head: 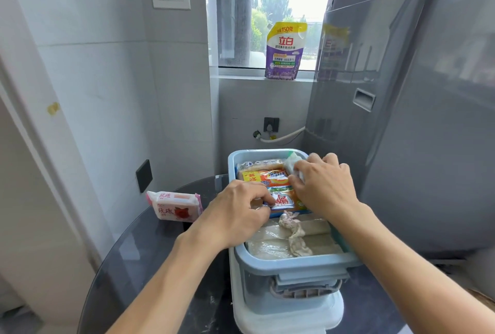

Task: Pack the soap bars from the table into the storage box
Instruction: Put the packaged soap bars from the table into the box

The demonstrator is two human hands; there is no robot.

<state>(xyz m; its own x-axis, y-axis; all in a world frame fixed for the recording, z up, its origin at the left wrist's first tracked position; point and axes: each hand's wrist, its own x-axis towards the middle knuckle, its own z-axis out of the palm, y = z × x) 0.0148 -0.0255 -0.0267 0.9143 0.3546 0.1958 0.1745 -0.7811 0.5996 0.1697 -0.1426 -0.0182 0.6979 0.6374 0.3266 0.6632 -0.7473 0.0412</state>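
Note:
A light blue storage box [294, 264] stands on the dark round table [150, 248]. Several wrapped soap bars lie packed inside it. My left hand [238, 210] pinches the near-left corner of an orange and blue wrapped soap bar [286, 199] in the box's middle. My right hand [324, 186] grips the same bar's right side, its fingers curled over the wrapper next to a pale green packet. A pink rose-printed soap bar [175, 206] stands on the table left of the box, apart from both hands.
The box sits on its white lid [289, 317]. Pale wrapped bars and a crumpled cloth scrap [294, 237] fill the box's near half. A grey washing machine [415, 119] stands close on the right. A purple detergent pouch [285, 51] stands on the window sill; tiled walls close in on the left.

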